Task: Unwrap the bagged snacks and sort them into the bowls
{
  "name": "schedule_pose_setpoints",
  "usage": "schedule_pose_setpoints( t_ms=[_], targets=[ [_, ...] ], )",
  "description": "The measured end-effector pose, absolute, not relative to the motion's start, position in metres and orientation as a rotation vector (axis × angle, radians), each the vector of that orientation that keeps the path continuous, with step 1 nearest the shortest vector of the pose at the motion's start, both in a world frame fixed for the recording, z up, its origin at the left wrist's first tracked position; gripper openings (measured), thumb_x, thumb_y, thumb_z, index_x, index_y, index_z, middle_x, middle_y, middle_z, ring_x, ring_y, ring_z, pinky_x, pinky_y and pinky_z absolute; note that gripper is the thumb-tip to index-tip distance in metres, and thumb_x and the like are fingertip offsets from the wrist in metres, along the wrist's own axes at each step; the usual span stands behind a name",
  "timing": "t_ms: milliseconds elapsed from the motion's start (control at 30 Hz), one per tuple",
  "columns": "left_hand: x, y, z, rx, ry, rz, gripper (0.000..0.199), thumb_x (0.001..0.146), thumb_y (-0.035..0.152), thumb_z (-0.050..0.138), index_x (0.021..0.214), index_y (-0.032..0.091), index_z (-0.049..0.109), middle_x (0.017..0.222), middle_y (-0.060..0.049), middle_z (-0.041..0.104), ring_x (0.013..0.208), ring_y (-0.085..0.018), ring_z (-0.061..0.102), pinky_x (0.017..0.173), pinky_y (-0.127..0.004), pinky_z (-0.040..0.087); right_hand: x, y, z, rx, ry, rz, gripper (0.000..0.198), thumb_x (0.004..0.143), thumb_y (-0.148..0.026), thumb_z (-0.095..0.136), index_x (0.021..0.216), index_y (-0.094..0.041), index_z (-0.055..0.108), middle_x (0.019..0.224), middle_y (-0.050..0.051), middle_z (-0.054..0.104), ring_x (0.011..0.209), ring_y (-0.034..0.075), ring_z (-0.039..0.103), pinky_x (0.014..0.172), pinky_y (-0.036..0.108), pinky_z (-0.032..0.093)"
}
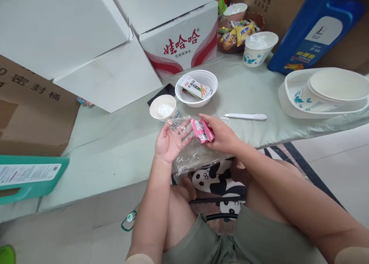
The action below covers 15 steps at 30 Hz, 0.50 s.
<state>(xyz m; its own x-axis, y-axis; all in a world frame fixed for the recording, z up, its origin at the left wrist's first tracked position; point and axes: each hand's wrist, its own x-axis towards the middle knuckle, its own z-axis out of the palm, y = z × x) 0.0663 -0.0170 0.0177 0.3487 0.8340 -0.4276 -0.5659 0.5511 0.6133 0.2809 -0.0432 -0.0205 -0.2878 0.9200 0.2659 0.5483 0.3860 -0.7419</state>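
My right hand (pixel 223 136) is closed around pink snack packets (pixel 202 131) near the front edge of the cloth-covered surface. To its left my left hand (pixel 173 142) is palm up with its fingers spread, against a sheet of clear plastic film (pixel 188 160). The film spreads beneath and around both hands and hangs over the edge. Just beyond the left hand stands a paper bowl (pixel 165 107) with crumpled clear plastic inside. Behind the packets a white plastic bowl (pixel 180 96) holds a white snack packet (pixel 193 87). A white utility knife (pixel 245 116) lies right of my right hand.
A white carton (pixel 181 46) and a basket of snacks (pixel 223 44) stand at the back. Toward the right are a paper cup (pixel 253 58), a blue jug (pixel 313 37) and a white tray (pixel 285 96) with paper bowls. A dark phone-like slab (pixel 157 95) lies behind the paper bowl.
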Motion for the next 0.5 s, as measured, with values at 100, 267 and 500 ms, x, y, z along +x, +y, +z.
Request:
schedule_pose_setpoints(
  t_ms=[100, 267, 500],
  targets=[
    [0.066, -0.014, 0.018, 0.333, 0.899, 0.927, 0.025, 0.1, 0.038, 0.04, 0.109, 0.022, 0.057, 0.119, -0.012, 0.072, 0.099, -0.023, 0.075, 0.055, -0.022, 0.058, 0.287, -0.042, -0.018, -1.203, -1.773, 0.871, 0.084, 0.073, -0.033, 0.069, 0.149, -0.023, 0.036, 0.142, 0.016, 0.055, 0.125, 0.035, 0.057, 0.104, 0.054, 0.046],
    [0.066, -0.014, 0.013, 0.457, 1.238, 0.97, 0.02, 0.089, 0.032, 0.062, 0.094, 0.024, 0.045, 0.093, -0.005, 0.075, 0.049, -0.009, 0.064, 0.029, -0.009, 0.015, 0.3, -0.048, -0.009, -1.095, -1.132, 1.211, 0.067, 0.069, -0.033, 0.07, 0.133, -0.026, 0.05, 0.133, 0.01, 0.062, 0.111, 0.031, 0.066, 0.096, 0.052, 0.054],
    [0.076, -0.017, 0.006, 0.63, 1.305, 0.961, 0.027, 0.085, 0.038, 0.064, 0.091, 0.024, 0.042, 0.083, -0.004, 0.075, 0.043, -0.008, 0.06, 0.031, -0.011, 0.015, 0.326, -0.03, 0.023, -0.897, -0.537, 1.107, 0.026, 0.063, -0.031, 0.068, 0.087, -0.024, 0.061, 0.089, 0.002, 0.071, 0.091, 0.025, 0.071, 0.083, 0.042, 0.061]
  ],
)
